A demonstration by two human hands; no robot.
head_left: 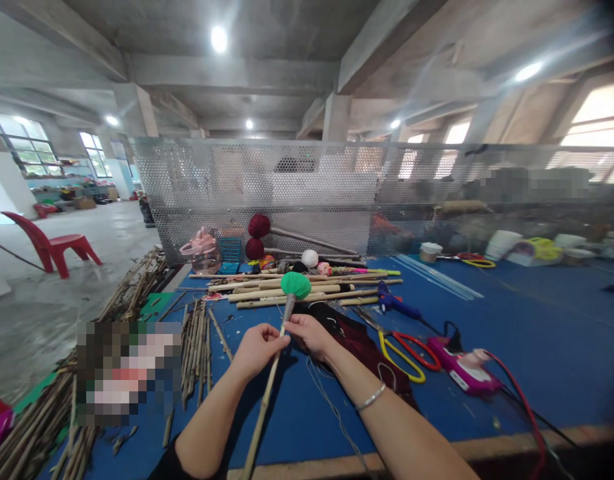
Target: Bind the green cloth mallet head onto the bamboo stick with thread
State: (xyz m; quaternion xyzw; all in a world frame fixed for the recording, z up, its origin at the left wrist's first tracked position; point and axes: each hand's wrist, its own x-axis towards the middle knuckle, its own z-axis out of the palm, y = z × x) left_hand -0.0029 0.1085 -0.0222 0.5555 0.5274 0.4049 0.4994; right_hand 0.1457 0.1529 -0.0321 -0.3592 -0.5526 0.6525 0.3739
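Note:
A long pale bamboo stick (265, 407) slants up from the table's front edge, with a round green ball (296, 285) on its far end. A grey wrapped collar (289, 308) sits just below the ball. My left hand (257, 350) pinches around the stick from the left, thumb against fingers. From the right, my right hand (309, 335) pinches the stick right under the collar. Whether a thread lies between the fingertips is too small to tell. Dark maroon cloth (359, 347) lies beyond my right hand, and loose grey thread (331, 400) trails on the table below it.
Yellow-and-red-handled scissors (404, 357), a blue glue gun (397, 301) and a magenta power strip (461, 365) lie right on the blue table (551, 333). Bamboo poles (297, 293) and dark red ball-ended sticks (259, 225) lie ahead, before a perforated metal screen (321, 187). Thin twigs (194, 347) lie left.

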